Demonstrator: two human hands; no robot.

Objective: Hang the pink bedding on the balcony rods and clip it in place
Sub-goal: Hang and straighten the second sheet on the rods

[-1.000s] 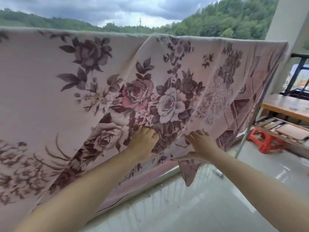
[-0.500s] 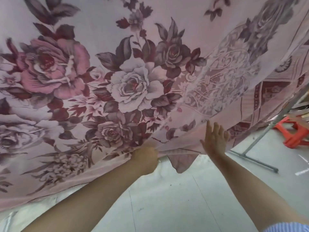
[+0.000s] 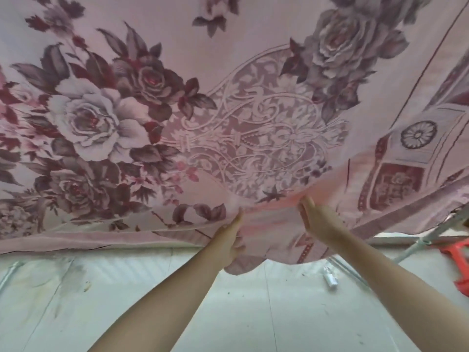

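The pink bedding (image 3: 177,54), printed with dark red and grey roses, hangs across the whole upper part of the view; the rods it hangs on are out of sight. Its lower hem runs left to right, and one corner flap (image 3: 269,252) droops between my arms. My left hand (image 3: 228,241) reaches up with straight fingers against a bunched fold of the fabric. My right hand (image 3: 316,221) presses its straight fingers into the same fold from the right side. No clip is in sight.
A slanted metal rack leg (image 3: 426,241) stands at the right, with a red plastic stool (image 3: 458,255) behind it. A small white object (image 3: 331,277) lies on the pale tiled floor (image 3: 127,288) below the hem.
The view has moved closer and to the right along the bedding. My left hand has uncurled from its grip on the hem, and both hands have moved to a fold further right.
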